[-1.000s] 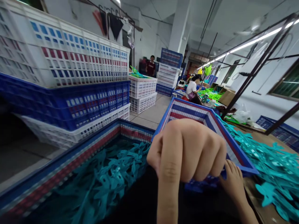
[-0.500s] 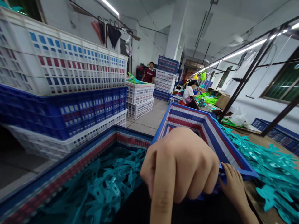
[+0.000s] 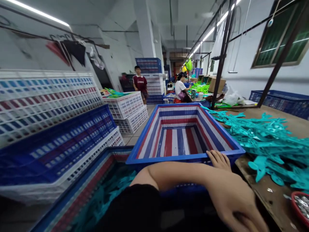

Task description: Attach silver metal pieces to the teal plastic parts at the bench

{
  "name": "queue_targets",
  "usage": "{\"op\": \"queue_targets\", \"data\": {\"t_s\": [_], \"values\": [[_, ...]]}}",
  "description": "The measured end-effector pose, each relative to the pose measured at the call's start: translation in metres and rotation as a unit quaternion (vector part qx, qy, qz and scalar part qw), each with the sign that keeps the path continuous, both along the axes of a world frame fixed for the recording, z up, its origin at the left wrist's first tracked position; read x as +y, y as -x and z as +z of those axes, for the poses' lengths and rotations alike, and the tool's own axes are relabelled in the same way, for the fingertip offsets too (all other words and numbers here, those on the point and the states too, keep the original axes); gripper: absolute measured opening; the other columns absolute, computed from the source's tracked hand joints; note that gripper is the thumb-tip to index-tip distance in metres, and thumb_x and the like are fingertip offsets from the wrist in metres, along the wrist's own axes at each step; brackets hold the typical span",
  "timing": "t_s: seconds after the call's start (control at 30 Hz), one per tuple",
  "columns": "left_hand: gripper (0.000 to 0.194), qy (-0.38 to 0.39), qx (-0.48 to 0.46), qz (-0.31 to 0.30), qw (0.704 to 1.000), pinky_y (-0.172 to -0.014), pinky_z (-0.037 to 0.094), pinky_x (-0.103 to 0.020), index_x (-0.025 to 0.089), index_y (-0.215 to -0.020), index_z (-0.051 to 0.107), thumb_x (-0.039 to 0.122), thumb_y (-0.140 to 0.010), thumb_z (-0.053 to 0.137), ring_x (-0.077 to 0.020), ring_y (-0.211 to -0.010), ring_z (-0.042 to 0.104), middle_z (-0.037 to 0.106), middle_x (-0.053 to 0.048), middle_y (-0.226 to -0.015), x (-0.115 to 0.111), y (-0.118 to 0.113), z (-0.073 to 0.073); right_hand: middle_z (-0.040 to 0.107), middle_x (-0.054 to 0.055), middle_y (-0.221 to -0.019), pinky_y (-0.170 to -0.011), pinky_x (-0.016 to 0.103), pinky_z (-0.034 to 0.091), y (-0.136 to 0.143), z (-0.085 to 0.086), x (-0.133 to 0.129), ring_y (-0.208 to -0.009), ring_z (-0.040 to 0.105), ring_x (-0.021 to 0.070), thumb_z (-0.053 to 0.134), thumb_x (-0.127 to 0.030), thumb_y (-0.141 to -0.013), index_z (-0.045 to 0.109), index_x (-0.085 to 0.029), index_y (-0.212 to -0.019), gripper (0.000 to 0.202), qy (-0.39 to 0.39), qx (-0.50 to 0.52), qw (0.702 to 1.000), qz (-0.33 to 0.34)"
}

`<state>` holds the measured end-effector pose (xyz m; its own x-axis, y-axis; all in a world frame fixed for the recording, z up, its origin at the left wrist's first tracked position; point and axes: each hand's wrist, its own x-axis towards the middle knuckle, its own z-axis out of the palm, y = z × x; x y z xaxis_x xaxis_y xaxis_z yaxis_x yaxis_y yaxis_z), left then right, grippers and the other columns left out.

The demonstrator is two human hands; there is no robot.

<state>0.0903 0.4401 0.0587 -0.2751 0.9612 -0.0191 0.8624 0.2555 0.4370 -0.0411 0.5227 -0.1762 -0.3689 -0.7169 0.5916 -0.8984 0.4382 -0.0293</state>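
The right hand [image 3: 219,160] had its fingers over the near rim of the striped blue crate [image 3: 169,159]; whether it clamped, one could not tell. The left hand [image 3: 235,195], its arm crossing before the crate, hung half curled, contents unclear. Teal pieces [image 3: 260,130] lay right of the crate; beyond it, a maroon shirt [image 3: 143,87] bore illegibly small lettering [image 3: 140,82].

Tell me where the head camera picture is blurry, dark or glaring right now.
Head view: the upper white crate at the left looks smeared and stretched; head view: the teal pieces at lower left lie in deep shadow; head view: the upper-left tube light glares, and the window carries a bright reflected streak.
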Motion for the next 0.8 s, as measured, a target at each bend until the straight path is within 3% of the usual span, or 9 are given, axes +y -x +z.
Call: {"op": "queue_targets", "data": {"t_s": [0.1, 0.17, 0.23, 0.3, 0.4, 0.5, 0.6, 0.67, 0.8], "values": [[0.032, 0.06, 0.182, 0.251, 0.949, -0.093, 0.059, -0.035, 0.023, -0.12, 0.083, 0.036, -0.098, 0.063, -0.0266, -0.102, 0.077, 0.084, -0.008, -0.114, -0.049, 0.0, -0.03, 0.054, 0.01, -0.165, -0.13, 0.055, 0.03, 0.004, 0.019, 0.005, -0.155, 0.045, 0.0337, 0.056, -0.023, -0.101, 0.057, -0.024, -0.165, 0.063, -0.025, -0.001, 0.999, 0.038], [0.039, 0.04, 0.181, 0.462, 0.867, -0.085, 0.057, -0.031, 0.025, -0.133, 0.077, 0.041, -0.103, 0.06, -0.0232, -0.093, 0.077, 0.084, -0.006, -0.11, -0.098, -0.009, -0.046, 0.057, 0.01, -0.163, -0.125, 0.054, 0.037, 0.007, 0.035, 0.007, -0.151, 0.049, 0.0333, 0.056, -0.024, -0.104, 0.06, -0.025, -0.162, 0.058, -0.028, -0.01, 0.998, 0.061], [0.039, 0.028, 0.134, 0.605, 0.784, -0.085, 0.055, -0.029, 0.023, -0.127, 0.078, 0.041, -0.108, 0.049, -0.0228, -0.092, 0.077, 0.083, -0.007, -0.103, -0.139, -0.014, -0.063, 0.06, 0.011, -0.159, -0.118, 0.052, 0.043, 0.011, 0.047, 0.008, -0.146, 0.054, 0.0313, 0.054, -0.023, -0.109, 0.059, -0.025, -0.162, 0.054, -0.028, -0.035, 0.995, 0.089], [0.04, 0.033, 0.103, 0.631, 0.768, -0.084, 0.054, -0.028, 0.022, -0.118, 0.08, 0.041, -0.11, 0.045, -0.023, -0.09, 0.076, 0.082, -0.007, -0.096, -0.164, -0.012, -0.08, 0.065, 0.009, -0.152, -0.113, 0.049, 0.045, 0.016, 0.055, 0.007, -0.14, 0.059, 0.0281, 0.049, -0.022, -0.112, 0.062, -0.028, -0.158, 0.048, -0.018, -0.076, 0.989, 0.126], [0.041, 0.056, 0.066, 0.621, 0.779, -0.086, 0.053, -0.028, 0.023, -0.117, 0.081, 0.043, -0.111, 0.046, -0.0229, -0.094, 0.077, 0.083, -0.006, -0.099, -0.176, -0.004, -0.097, 0.073, 0.008, -0.139, -0.109, 0.049, 0.044, 0.019, 0.062, 0.002, -0.13, 0.064, 0.0273, 0.047, -0.026, -0.117, 0.072, -0.03, -0.145, 0.037, 0.015, -0.147, 0.977, 0.151], [0.041, 0.08, 0.035, 0.619, 0.78, -0.091, 0.052, -0.029, 0.026, -0.121, 0.081, 0.044, -0.112, 0.045, -0.0221, -0.101, 0.077, 0.083, -0.005, -0.109, -0.175, 0.002, -0.103, 0.074, 0.008, -0.134, -0.108, 0.051, 0.043, 0.02, 0.067, -0.003, -0.127, 0.064, 0.0289, 0.047, -0.032, -0.119, 0.075, -0.03, -0.139, 0.035, 0.041, -0.206, 0.967, 0.143], [0.042, 0.1, 0.026, 0.63, 0.769, -0.086, 0.051, -0.03, 0.025, -0.11, 0.081, 0.046, -0.113, 0.044, -0.0217, -0.094, 0.076, 0.082, -0.005, -0.102, -0.174, 0.001, -0.104, 0.075, 0.008, -0.132, -0.11, 0.052, 0.045, 0.015, 0.078, -0.005, -0.126, 0.065, 0.0304, 0.054, -0.035, -0.116, 0.077, -0.03, -0.133, 0.029, 0.086, -0.259, 0.949, 0.158], [0.046, 0.112, 0.034, 0.642, 0.757, -0.083, 0.05, -0.031, 0.023, -0.099, 0.08, 0.048, -0.112, 0.044, -0.0234, -0.09, 0.075, 0.08, -0.007, -0.093, -0.175, -0.001, -0.104, 0.074, 0.008, -0.132, -0.11, 0.048, 0.049, 0.001, 0.099, -0.004, -0.125, 0.066, 0.0287, 0.058, -0.034, -0.114, 0.077, -0.028, -0.135, 0.029, 0.121, -0.321, 0.915, 0.214], [0.051, 0.125, 0.063, 0.663, 0.735, -0.085, 0.054, -0.037, 0.019, -0.091, 0.079, 0.051, -0.111, 0.044, -0.0305, -0.094, 0.076, 0.08, -0.014, -0.094, -0.166, 0.006, -0.102, 0.075, 0.004, -0.111, -0.11, 0.034, 0.055, -0.055, 0.172, 0.007, -0.113, 0.07, 0.0206, 0.063, -0.028, -0.113, 0.072, -0.031, -0.147, 0.035, 0.128, -0.393, 0.821, 0.394]]}}
